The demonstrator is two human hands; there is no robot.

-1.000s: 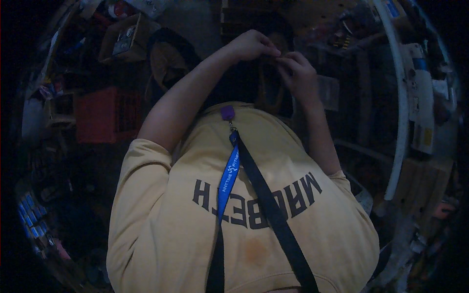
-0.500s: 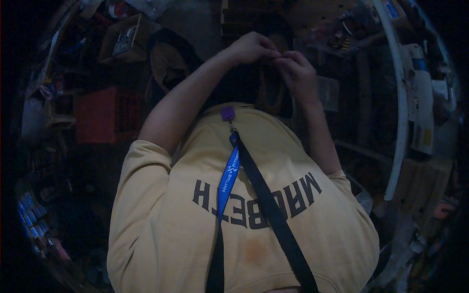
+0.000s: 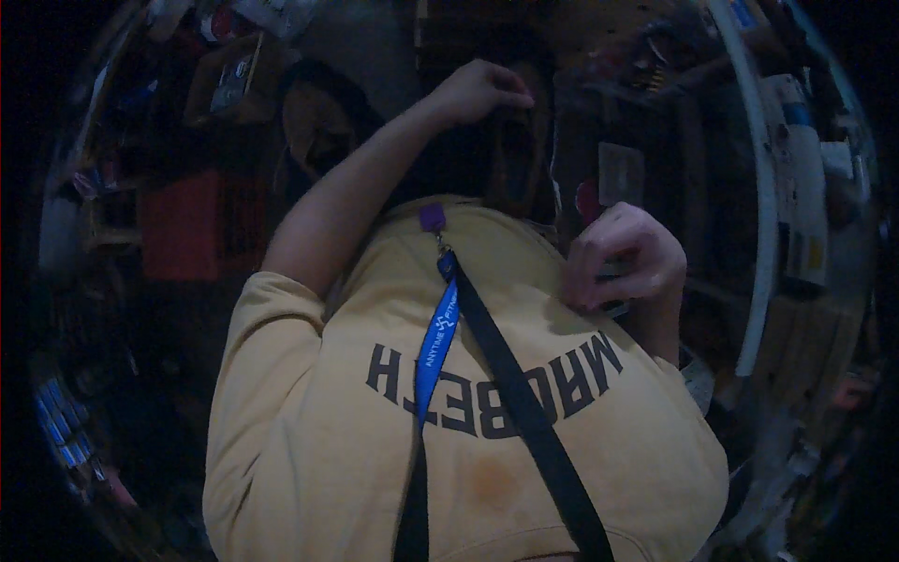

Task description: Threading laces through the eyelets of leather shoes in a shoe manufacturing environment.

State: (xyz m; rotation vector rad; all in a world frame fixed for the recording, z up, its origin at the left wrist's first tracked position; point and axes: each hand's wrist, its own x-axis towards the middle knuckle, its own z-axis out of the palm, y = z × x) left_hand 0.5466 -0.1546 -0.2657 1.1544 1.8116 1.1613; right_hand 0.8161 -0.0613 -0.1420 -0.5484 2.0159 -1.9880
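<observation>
Okay, from the head view (your only angle), it's pretty murky down there. Your left hand (image 3: 492,89) is out front with its fingertips looking pressed together, and if there's a tiny piece pinched in them, I can't make it out. Your right hand (image 3: 627,260) is bent in closer, at the side of your yellow shirt (image 3: 524,487). Its fingers curl toward the thumb with a bit of a gap, but it's blurry, so I can't tell if they grip anything.

Closest stuff to that right hand is a red rounded thing (image 3: 587,200) just past the knuckles, with a pale container (image 3: 620,172) right behind it. My guess is the container's thin plastic: light, stiff, kinda slick, so I'd take it by the rim and not squeeze the walls. The red one's too smeared to judge hard or soft; I'd go for its sides.

As for clutter, your lanyard (image 3: 437,328) lies down your chest with a purple tag (image 3: 433,219) on its clip, well away from the left fingertips but something that could snag. A red crate (image 3: 192,225) sits off to your left, with an open cardboard box (image 3: 225,84) beyond it. Over right, a long pale bar (image 3: 760,187) pretty much fences off that side, and a long white case (image 3: 803,178) sits behind it.
</observation>
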